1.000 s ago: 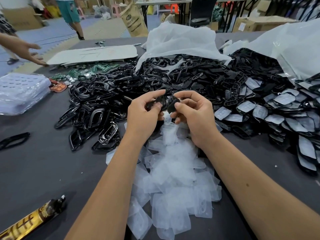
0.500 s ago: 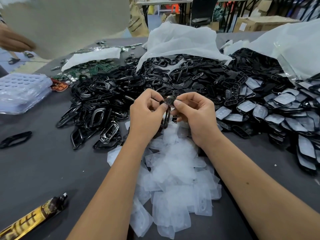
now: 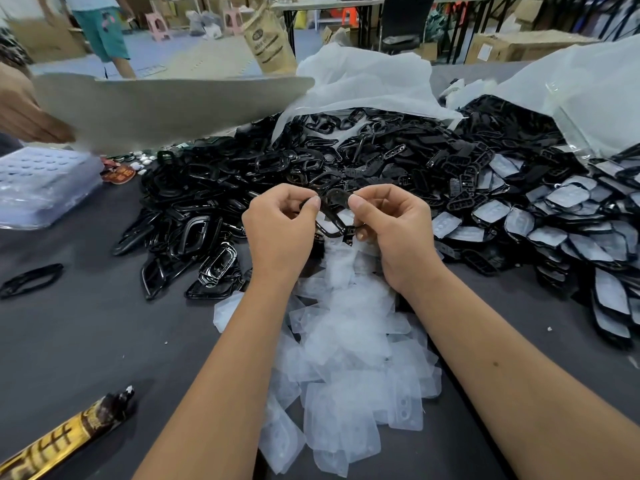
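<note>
Both my hands meet above the table centre and pinch one small black plastic shell part (image 3: 334, 214). My left hand (image 3: 280, 233) pinches its left end between thumb and forefinger. My right hand (image 3: 394, 230) pinches its right end, fingers curled under it. Below the hands lies a heap of clear peeled film pieces (image 3: 346, 358). Behind them spreads a big pile of black plastic frames (image 3: 263, 174). To the right lie black parts with pale film on them (image 3: 561, 216).
Another person's hand (image 3: 24, 112) holds a large grey card sheet (image 3: 166, 102) over the table's far left. A clear blister tray (image 3: 41, 181) sits at left, a gold-black tube (image 3: 65, 441) at the near left, white bags (image 3: 367, 81) at the back.
My hands have drawn slightly apart and turned the black part between them. At far left the other person lifted the card sheet off the table and now swings it lower across the view.
</note>
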Motion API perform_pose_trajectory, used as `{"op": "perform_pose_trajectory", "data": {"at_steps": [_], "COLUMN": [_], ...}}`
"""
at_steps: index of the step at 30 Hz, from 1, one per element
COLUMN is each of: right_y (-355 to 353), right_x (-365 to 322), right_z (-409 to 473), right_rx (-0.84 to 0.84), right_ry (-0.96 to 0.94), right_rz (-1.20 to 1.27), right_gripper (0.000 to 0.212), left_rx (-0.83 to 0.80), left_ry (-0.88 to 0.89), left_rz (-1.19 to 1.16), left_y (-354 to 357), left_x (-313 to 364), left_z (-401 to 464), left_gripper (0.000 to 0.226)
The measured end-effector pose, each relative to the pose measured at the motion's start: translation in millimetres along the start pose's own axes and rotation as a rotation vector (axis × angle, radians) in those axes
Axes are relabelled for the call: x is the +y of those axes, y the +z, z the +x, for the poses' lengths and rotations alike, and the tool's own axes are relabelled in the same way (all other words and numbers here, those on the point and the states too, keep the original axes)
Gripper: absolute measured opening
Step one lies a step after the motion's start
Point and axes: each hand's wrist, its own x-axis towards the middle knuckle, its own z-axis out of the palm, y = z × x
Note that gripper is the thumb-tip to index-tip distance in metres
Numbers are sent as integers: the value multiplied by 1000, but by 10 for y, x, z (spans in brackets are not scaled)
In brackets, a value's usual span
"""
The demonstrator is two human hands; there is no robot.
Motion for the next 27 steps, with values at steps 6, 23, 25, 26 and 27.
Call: {"op": "perform_pose_trajectory", "data": {"at_steps": [6, 23, 25, 26, 27], "right_y": [-8, 17, 23, 23, 24], "right_x": [14, 118, 113, 109, 106], "right_z": [-12, 4, -1, -1, -3], "right_rx": [-30, -8, -12, -12, -12], "right_ry": [-49, -235, -232, -230, -228], "right_rz": [-59, -412, -408, -410, -417], "right_gripper": [8, 11, 12, 12, 11], "left_rx": [-6, -136, -133, -132, -132], "left_ry": [-104, -199, -200, -202, -200], "left_rz": [-106, -244, -241, -240, -240], "left_y": [7, 24, 20, 19, 20], "left_x": [2, -37, -42, -44, -47], "left_z": [-16, 10, 10, 9, 8], "left_gripper": [11, 8, 9, 9, 9]}}
